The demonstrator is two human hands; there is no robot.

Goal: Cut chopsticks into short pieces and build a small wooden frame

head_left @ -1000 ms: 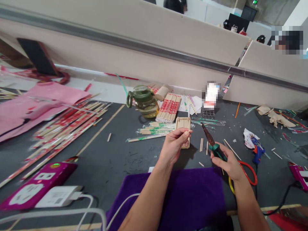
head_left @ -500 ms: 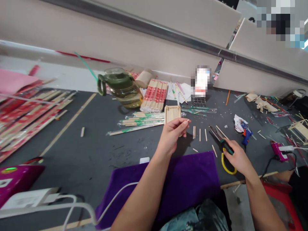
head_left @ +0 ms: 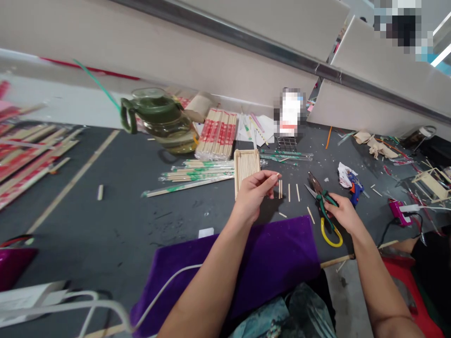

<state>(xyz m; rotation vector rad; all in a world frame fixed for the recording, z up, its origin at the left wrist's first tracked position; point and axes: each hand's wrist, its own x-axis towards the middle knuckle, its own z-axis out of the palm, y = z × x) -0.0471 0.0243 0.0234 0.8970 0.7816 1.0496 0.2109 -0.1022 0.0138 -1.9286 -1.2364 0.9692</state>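
My left hand point(head_left: 256, 190) is closed in a pinch in front of a flat panel of wooden sticks point(head_left: 247, 162); anything at its fingertips is too small to make out. My right hand point(head_left: 343, 213) has its fingers on the green handles of the pliers point(head_left: 322, 199), and the handles are spread apart. Under the pliers lie scissors with yellow handles point(head_left: 331, 241). Several short cut sticks point(head_left: 289, 192) are on the dark table between my hands.
A purple cloth point(head_left: 275, 249) covers the near edge. Farther back are a glass teapot point(head_left: 165, 124), wrapped chopsticks point(head_left: 218, 134) and a phone on a stand point(head_left: 289, 112). A blue glue gun point(head_left: 356, 191) and a magenta power block point(head_left: 399, 211) lie at right.
The pliers have turned more upright and their green handles have spread, with my right hand still on them. My left hand keeps its pinch. The whole view has shifted slightly.
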